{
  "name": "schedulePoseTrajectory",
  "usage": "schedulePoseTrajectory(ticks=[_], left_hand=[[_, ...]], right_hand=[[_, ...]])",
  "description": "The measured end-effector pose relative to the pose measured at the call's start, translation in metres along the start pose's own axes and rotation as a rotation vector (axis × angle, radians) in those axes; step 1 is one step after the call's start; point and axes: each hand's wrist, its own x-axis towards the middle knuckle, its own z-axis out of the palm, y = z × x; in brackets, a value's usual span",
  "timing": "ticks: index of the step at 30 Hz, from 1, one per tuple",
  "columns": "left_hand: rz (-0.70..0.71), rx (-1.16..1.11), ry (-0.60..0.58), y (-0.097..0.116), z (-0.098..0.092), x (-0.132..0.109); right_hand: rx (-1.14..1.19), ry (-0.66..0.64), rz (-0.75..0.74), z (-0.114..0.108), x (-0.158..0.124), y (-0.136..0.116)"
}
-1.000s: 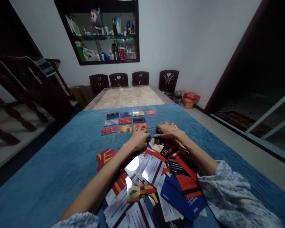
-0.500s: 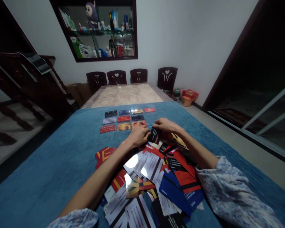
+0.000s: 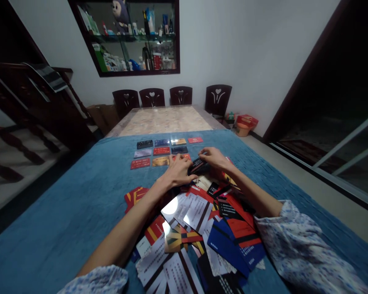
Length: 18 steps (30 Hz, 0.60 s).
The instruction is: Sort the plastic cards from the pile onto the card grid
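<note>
My right hand (image 3: 215,157) pinches a black card (image 3: 198,164) printed with white text, by its far right end. My left hand (image 3: 178,170) is on the card's other end, its fingers curled and the thumb below the near edge. Behind the left fingers, a red card is partly covered. Under and in front of both hands spreads a loose heap of cards: white ones (image 3: 199,212), blue ones (image 3: 227,241), red and black ones. Beyond the left hand lie cards in rows, among them a gold card (image 3: 161,161) and a red card (image 3: 140,163).
A blue cloth (image 3: 79,204) covers the near part of the table, with bare marbled tabletop (image 3: 168,118) beyond it. Dark chairs (image 3: 180,96) stand at the far side. A stair railing (image 3: 24,90) is on the left, and a red box on an orange bin (image 3: 243,126) sits right.
The black card has tilted flatter between my hands, and the left thumb has slid down toward its near edge. The view has shifted slightly. The rows look the same.
</note>
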Motion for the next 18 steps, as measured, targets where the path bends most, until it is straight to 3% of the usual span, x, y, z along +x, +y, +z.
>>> schedulePoseTrajectory(ticks=[8, 18], left_hand=[[0.043, 0.125, -0.061, 0.002, -0.006, -0.001], [0.059, 0.143, -0.02, -0.011, -0.026, 0.001]], right_hand=[[0.118, -0.088, -0.013, 0.008, -0.001, 0.002], [0.123, -0.081, -0.066, 0.008, -0.003, 0.001]])
